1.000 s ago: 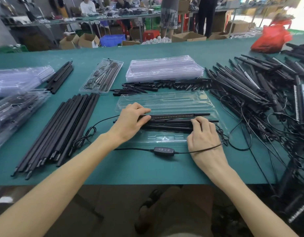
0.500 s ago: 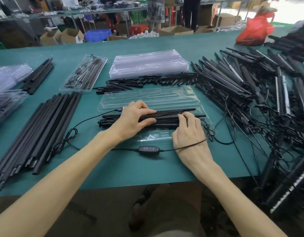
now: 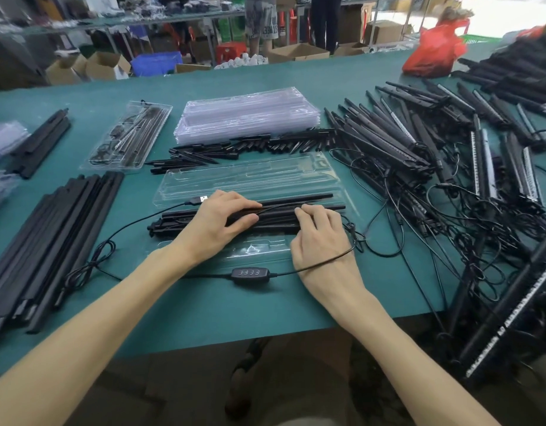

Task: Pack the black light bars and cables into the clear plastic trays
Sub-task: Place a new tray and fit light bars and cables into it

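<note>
1. Head view: since a second earlier, the right hand (image 3: 320,241) had been brought leftward along the light bars (image 3: 274,212), so that the gap to the left hand (image 3: 216,222) was roughly halved. The bundle itself had hardly been shifted.
2. The left fingers were laid over the top of the bundle with the thumb closed against its near side, so the bars were gripped. The right fingers were bent, their tips pressed onto the bars; the right thumb could not be seen.
3. The bundle was held down in the near half of the open clear tray (image 3: 173,186), with its left ends projecting past the tray edge. It was judged that seating was under way but not finished.
4. The cable (image 3: 136,221) was left outside the tray: its USB plug (image 3: 200,199) lay beside the left hand, its inline controller (image 3: 250,273) on the table (image 3: 204,309), and one run was draped across the right wrist, where it could be snagged.
5. A stack of empty trays (image 3: 247,115) and one packed tray (image 3: 130,136) were noted behind.
6. A tangled pile of bars and cables (image 3: 403,142) lay close on the right, and a row of black rods (image 3: 59,235) on the left.
</note>
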Demonstrator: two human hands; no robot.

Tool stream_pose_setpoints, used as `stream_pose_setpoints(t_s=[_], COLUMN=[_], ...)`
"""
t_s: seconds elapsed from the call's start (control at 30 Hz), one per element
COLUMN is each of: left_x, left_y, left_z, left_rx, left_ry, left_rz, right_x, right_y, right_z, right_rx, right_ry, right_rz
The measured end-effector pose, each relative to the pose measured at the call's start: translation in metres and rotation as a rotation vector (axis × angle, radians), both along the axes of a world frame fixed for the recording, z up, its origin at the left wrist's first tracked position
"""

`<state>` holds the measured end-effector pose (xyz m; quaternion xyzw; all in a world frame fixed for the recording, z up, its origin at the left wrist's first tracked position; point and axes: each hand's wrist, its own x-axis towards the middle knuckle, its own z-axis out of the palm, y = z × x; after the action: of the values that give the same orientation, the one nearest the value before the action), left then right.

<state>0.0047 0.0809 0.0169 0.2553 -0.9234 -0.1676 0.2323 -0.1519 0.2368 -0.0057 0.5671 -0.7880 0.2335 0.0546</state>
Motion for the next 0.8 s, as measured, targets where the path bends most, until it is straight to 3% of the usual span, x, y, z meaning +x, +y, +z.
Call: stream_pose_setpoints(t_s=[0.47,0.8], left_x=[-0.013,-0.018], left_y=[-0.001,0.002], left_z=[-0.003,-0.002], left_rx=[-0.009,-0.091], left_ry=[0.031,0.019], left_rz=[0.11,0.039], right_x=[0.0,0.0], right_y=[-0.002,-0.004], right_z=[-0.004,-0.006], right_rx=[-0.009,-0.003], right_ry=[0.007,0.008], right_rz=[-0.019,-0.018])
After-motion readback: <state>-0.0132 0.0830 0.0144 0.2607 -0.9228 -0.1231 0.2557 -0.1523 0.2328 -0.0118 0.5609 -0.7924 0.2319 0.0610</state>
